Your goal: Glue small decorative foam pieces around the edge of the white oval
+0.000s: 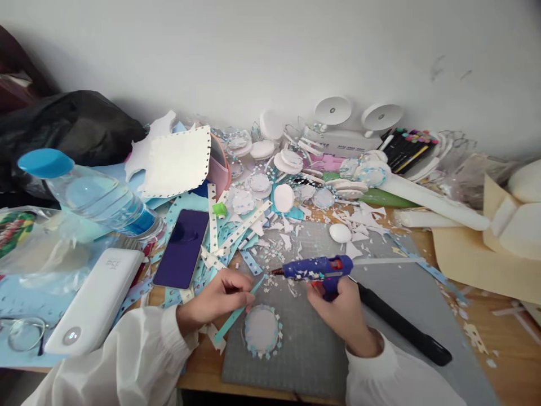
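Note:
My right hand (340,313) is wrapped around the handle of a blue glue gun (315,268), whose nozzle points left over the grey mat. A white glue stick (386,260) sticks out of its back end. Between the fingers of my left hand (224,299) is a thin turquoise strip (230,325), slanting up to the right towards the nozzle but apart from it. Just below lies a round white disc (262,330) edged with small blue and white stars, flat on the grey cutting mat (308,358).
Finished-looking star-edged discs (257,183) and paper scraps are heaped at the back. A phone (181,248), white power bank (95,301) and water bottle (97,197) stand or lie left. A black-handled tool (406,324) lies right; a marker holder (412,149) stands behind.

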`<state>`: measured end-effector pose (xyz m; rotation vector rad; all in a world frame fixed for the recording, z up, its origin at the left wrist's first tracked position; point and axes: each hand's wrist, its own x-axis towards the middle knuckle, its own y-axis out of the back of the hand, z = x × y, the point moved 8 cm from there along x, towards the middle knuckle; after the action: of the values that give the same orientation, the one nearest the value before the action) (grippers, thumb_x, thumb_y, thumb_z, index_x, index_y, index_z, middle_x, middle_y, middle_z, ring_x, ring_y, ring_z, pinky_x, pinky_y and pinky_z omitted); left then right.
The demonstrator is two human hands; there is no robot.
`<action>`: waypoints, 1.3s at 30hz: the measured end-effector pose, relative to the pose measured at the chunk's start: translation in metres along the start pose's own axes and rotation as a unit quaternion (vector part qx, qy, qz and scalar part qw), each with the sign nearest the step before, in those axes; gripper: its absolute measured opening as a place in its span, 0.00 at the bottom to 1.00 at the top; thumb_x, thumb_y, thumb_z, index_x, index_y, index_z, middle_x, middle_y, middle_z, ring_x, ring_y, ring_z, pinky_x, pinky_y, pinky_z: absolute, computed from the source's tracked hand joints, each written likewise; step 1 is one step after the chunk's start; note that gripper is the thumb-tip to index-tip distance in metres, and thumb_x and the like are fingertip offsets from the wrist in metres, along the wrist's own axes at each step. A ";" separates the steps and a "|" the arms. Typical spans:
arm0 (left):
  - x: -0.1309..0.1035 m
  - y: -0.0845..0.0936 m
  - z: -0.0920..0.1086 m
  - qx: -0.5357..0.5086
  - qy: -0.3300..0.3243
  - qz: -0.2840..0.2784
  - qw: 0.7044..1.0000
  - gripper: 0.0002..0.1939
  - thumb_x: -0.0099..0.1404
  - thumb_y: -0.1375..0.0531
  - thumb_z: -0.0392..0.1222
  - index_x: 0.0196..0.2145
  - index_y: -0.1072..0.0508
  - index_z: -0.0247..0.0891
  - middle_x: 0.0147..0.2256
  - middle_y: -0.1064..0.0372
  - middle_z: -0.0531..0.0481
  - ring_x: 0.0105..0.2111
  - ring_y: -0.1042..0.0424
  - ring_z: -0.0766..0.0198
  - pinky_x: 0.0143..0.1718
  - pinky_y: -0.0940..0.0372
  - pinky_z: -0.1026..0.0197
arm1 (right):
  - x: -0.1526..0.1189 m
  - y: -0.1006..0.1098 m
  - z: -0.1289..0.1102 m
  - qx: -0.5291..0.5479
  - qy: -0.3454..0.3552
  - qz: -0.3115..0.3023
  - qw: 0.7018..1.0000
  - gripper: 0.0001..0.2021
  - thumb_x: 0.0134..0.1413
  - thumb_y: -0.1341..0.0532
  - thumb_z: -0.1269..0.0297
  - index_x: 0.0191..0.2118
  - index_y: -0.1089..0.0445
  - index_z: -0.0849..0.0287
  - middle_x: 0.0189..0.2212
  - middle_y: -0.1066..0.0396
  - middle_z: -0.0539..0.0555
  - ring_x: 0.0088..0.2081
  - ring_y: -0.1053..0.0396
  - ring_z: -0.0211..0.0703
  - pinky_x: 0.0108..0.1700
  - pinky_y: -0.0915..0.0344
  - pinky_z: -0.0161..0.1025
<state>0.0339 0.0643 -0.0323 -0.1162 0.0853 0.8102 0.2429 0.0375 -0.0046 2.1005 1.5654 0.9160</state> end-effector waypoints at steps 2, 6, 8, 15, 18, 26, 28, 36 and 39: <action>0.001 -0.001 0.001 -0.008 0.002 -0.008 1.000 0.16 0.60 0.41 0.39 0.17 0.30 0.32 0.18 0.43 0.54 0.21 0.44 0.69 0.24 0.51 0.64 | -0.002 -0.001 0.000 0.007 0.006 -0.005 1.000 0.14 0.45 0.39 0.63 0.15 0.41 0.58 0.10 0.40 0.46 0.13 0.42 0.33 0.16 0.43 0.30; 0.001 -0.003 0.005 -0.012 0.003 -0.017 1.000 0.16 0.60 0.41 0.37 0.16 0.32 0.33 0.18 0.45 0.54 0.20 0.44 0.70 0.23 0.52 0.65 | -0.003 0.003 -0.001 -0.010 0.017 -0.012 1.000 0.13 0.45 0.39 0.65 0.16 0.41 0.58 0.11 0.41 0.45 0.13 0.42 0.32 0.17 0.43 0.29; 0.001 -0.004 0.005 -0.006 0.006 -0.024 1.000 0.16 0.60 0.41 0.36 0.16 0.33 0.33 0.18 0.45 0.54 0.20 0.45 0.70 0.22 0.52 0.64 | -0.004 0.002 -0.003 -0.023 0.028 -0.026 0.999 0.15 0.46 0.39 0.66 0.14 0.43 0.58 0.10 0.43 0.45 0.13 0.44 0.31 0.16 0.44 0.29; -0.002 -0.004 0.001 -0.011 0.013 -0.037 0.999 0.14 0.61 0.41 0.36 0.18 0.31 0.34 0.18 0.46 0.54 0.20 0.45 0.69 0.22 0.52 0.63 | -0.004 0.004 -0.004 -0.048 0.032 -0.025 0.998 0.16 0.46 0.40 0.66 0.13 0.43 0.58 0.09 0.43 0.45 0.13 0.45 0.32 0.16 0.45 0.30; -0.001 -0.005 0.003 -0.003 0.008 -0.039 0.999 0.14 0.61 0.42 0.36 0.18 0.30 0.35 0.18 0.45 0.54 0.20 0.44 0.68 0.22 0.52 0.63 | -0.004 0.003 -0.004 -0.051 0.032 -0.033 0.998 0.16 0.46 0.40 0.66 0.13 0.43 0.58 0.08 0.44 0.45 0.12 0.46 0.32 0.15 0.45 0.30; 0.001 -0.006 0.005 0.016 0.009 -0.040 0.999 0.15 0.60 0.42 0.38 0.17 0.31 0.34 0.18 0.44 0.54 0.20 0.44 0.69 0.22 0.51 0.63 | -0.004 0.003 -0.005 -0.055 0.041 -0.029 0.997 0.17 0.46 0.40 0.66 0.12 0.43 0.58 0.08 0.42 0.46 0.12 0.45 0.32 0.15 0.45 0.31; 0.001 -0.006 0.006 0.018 0.005 -0.039 0.999 0.16 0.61 0.42 0.39 0.17 0.31 0.34 0.18 0.44 0.54 0.20 0.45 0.69 0.22 0.52 0.63 | -0.005 0.003 -0.004 -0.057 0.038 -0.028 0.997 0.17 0.46 0.40 0.65 0.13 0.43 0.57 0.09 0.41 0.46 0.12 0.44 0.33 0.16 0.45 0.31; 0.001 -0.006 0.006 0.025 0.010 -0.039 0.999 0.16 0.61 0.41 0.40 0.17 0.31 0.35 0.18 0.46 0.54 0.20 0.46 0.69 0.22 0.52 0.63 | -0.005 0.003 -0.001 -0.061 0.022 -0.026 0.998 0.15 0.46 0.41 0.63 0.14 0.42 0.56 0.10 0.40 0.48 0.15 0.43 0.35 0.18 0.44 0.34; 0.000 -0.006 0.003 0.027 0.020 -0.039 0.999 0.16 0.61 0.42 0.41 0.17 0.31 0.35 0.18 0.45 0.53 0.20 0.45 0.68 0.22 0.52 0.63 | -0.004 0.003 0.000 -0.058 0.013 -0.024 0.998 0.15 0.46 0.41 0.63 0.14 0.43 0.55 0.10 0.41 0.47 0.15 0.44 0.35 0.18 0.45 0.34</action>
<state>0.0384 0.0610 -0.0287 -0.0832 0.1397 0.7263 0.2443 0.0324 -0.0039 1.9717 1.5307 0.9966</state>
